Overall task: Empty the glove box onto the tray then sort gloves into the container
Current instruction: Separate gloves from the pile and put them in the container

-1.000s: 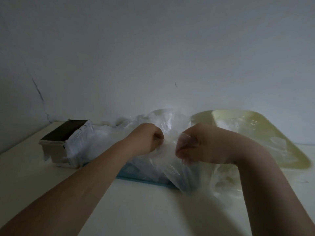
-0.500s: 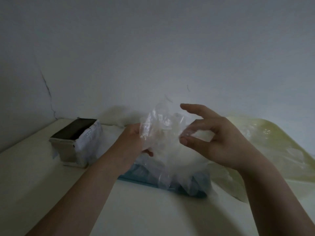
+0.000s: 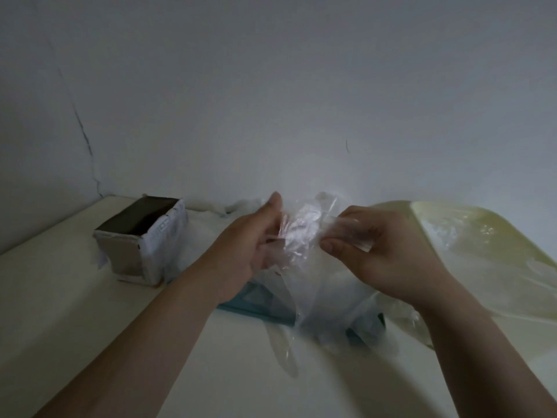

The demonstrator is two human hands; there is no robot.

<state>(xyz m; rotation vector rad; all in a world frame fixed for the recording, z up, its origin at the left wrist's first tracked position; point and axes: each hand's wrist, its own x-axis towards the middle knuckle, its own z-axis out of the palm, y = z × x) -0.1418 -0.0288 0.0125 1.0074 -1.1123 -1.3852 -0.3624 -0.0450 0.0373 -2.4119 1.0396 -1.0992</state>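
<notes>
**A:** What were the hands holding?

**B:** The left hand [image 3: 256, 236] pinched one edge of a clear plastic glove [image 3: 301, 230], its fingers mostly straight. The right hand [image 3: 376, 251] nipped the other edge with curled fingers. The film was stretched between them above the teal tray [image 3: 259, 306], with its tail hanging into the heap of gloves [image 3: 208, 248]

**A:** So where was the risk?

**B:** Mostly in cling, I judged. A second glove could have ridden along stuck to the first, and a hard pull might have torn such thin film. The tail could also have dragged loose ones over the tray's near edge onto the table [image 3: 60, 312], where one stray glove [image 3: 286, 351] lay

**A:** And the drop?

**B:** The yellow-green container [image 3: 482, 230] sat just right of the right hand, with a few gloves in it. Film that light might have drifted short of its rim. The glove box [image 3: 141, 236] stood open at the left, and I could not tell whether it was empty
</notes>
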